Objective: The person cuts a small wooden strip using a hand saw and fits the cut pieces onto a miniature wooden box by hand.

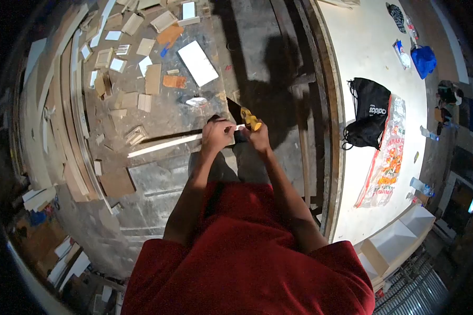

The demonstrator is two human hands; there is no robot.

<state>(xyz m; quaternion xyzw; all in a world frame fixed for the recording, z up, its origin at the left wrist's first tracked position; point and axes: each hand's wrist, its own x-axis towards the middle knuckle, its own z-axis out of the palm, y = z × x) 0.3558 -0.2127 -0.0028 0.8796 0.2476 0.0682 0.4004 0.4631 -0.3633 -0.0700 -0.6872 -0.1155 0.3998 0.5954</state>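
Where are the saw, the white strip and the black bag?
Saw [250, 119], head view: on its yellow handle.
White strip [165, 146], head view: midway along its bare length.
Black bag [367, 112], head view: near its middle.

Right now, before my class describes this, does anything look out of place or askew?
The wood offcuts look untidy, scattered at mixed angles across the worktable, left of the left hand. On the white table, a black bag and crumpled plastic sack seem slightly odd beside woodwork. No spill is evident.

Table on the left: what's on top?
Scattered wood pieces, a white panel and an orange-brown scrap lie on the table. A pale strip runs near its edge to the left hand. Surface beneath the pieces and strip inside the hand are covered.
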